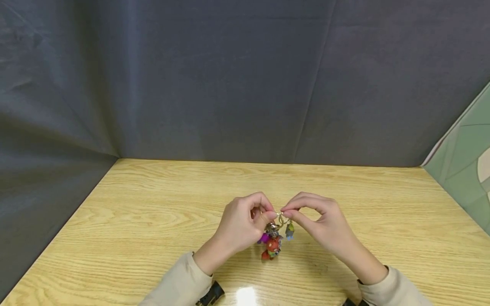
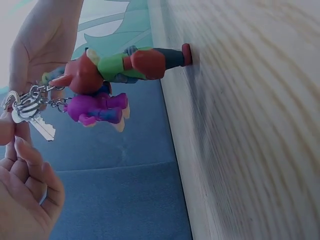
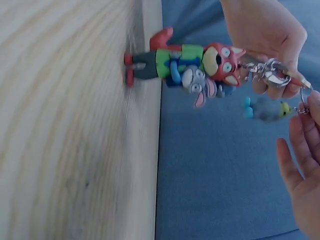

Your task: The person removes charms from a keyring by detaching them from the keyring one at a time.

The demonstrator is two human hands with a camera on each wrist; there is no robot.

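Observation:
My left hand (image 1: 243, 221) pinches one side of a metal key ring (image 1: 281, 221) between thumb and forefinger. Opposite it, my right hand (image 1: 329, 221) pinches the ring's other side, the two sets of fingertips close together. From the ring hangs a red fox figure (image 3: 217, 62) in a green shirt, its feet right at the tabletop. A grey rabbit figure (image 3: 194, 80) is against its front. The left wrist view shows a purple figure (image 2: 92, 107) and a silver key (image 2: 42, 127) on the same bunch. Near my right fingertips dangles a small grey-and-yellow charm (image 3: 270, 109).
Beneath the hands lies a wood-grain table (image 1: 172, 204). Dark grey cloth (image 1: 229, 85) walls off its back and left side, and a green patterned panel (image 1: 465, 165) stands along the right. Black devices (image 1: 212, 293) sit at the wrists.

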